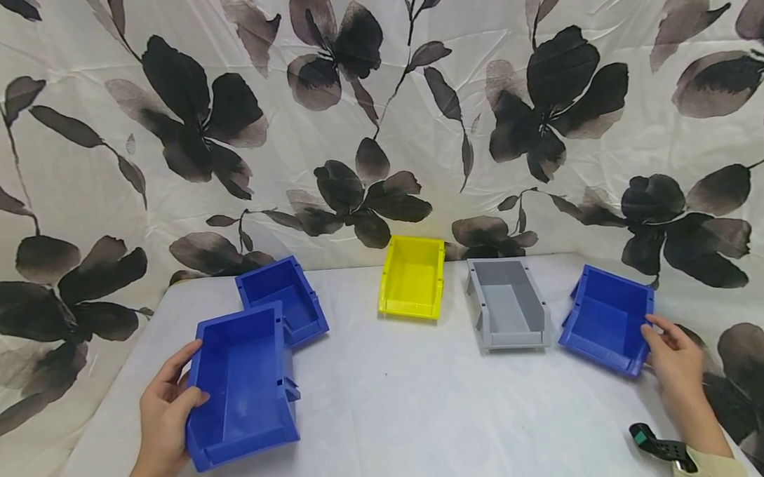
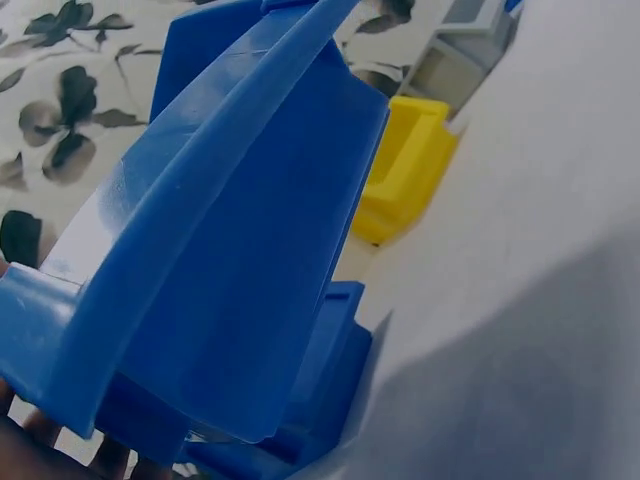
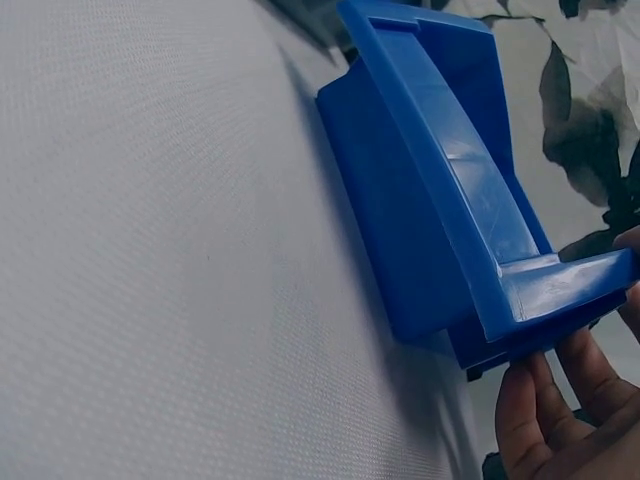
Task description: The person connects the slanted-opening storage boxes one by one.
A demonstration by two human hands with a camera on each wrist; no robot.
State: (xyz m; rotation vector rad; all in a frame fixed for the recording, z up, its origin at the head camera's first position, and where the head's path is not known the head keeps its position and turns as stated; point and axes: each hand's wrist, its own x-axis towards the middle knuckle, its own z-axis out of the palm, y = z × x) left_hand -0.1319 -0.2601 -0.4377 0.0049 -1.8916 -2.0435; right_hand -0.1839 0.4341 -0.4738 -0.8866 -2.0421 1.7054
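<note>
My left hand [image 1: 163, 407] grips the left side wall of a blue storage bin [image 1: 245, 391], thumb inside the rim and fingers behind it. That bin is raised toward the head camera and overlaps a second blue bin [image 1: 302, 311] on the table. In the left wrist view the held bin [image 2: 240, 230] fills much of the picture, fingertips at its lower edge. On the far right, my right hand [image 1: 677, 358] pinches the right rim of another blue bin [image 1: 612, 322]. The right wrist view shows this bin [image 3: 400, 210] tilted, with fingers under its side.
A yellow bin [image 1: 411, 276] stands at the back middle of the white table [image 1: 413, 420]. Right of it is a grey bin [image 1: 511, 304], close beside the right blue one. Floral cloth [image 1: 441, 124] hangs behind. A black wrist strap [image 1: 664, 446] shows near the right sleeve.
</note>
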